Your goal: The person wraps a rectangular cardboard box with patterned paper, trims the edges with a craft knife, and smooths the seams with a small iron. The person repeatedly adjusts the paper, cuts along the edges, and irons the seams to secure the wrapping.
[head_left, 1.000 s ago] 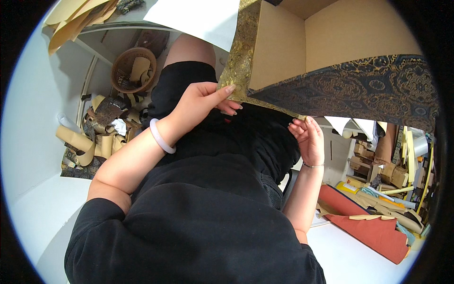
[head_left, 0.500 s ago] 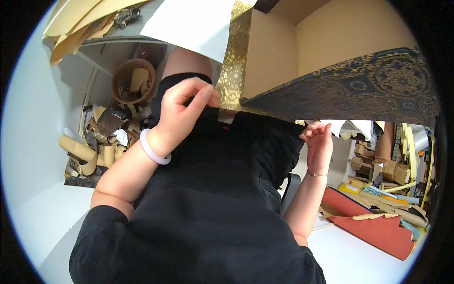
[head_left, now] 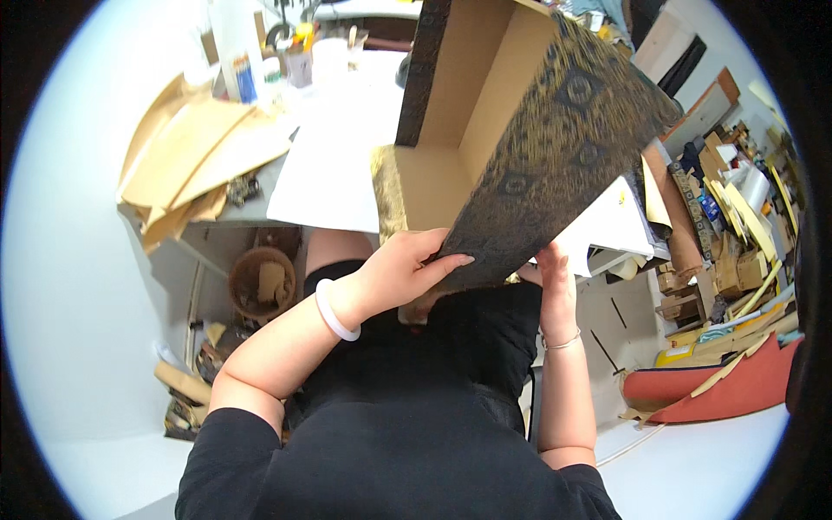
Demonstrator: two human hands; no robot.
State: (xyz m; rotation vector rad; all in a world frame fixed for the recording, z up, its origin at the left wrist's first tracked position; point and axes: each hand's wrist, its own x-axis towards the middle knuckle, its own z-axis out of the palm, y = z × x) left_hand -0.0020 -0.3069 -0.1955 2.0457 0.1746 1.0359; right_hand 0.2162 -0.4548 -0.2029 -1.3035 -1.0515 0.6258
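A: Starting far L, see what?
B: Tan sheets [head_left: 195, 160] piled on table [head_left: 273, 178], w/ waste basket [head_left: 262, 286] below and white sheet [head_left: 329, 165] just R.
A: Moving R?
B: Reach gold strip [head_left: 392, 191] on L side of box [head_left: 537, 173], then L hand [head_left: 403, 273], gripping near L corner w/ thumb [head_left: 457, 260] on dark patterned wall [head_left: 589, 121].
A: Held where, pointing which way?
B: Held over lap [head_left: 485, 321], partly in front of table. Runs diag. along long axis, approx near L to far R; opens up and L, showing tan inside.
A: And R hand [head_left: 557, 277]?
B: Raised at box's lower edge, w/ fingers partly hidden; can't tell if closed on it. Farther R, see red sheet [head_left: 728, 386] below cardboard pieces [head_left: 728, 273].
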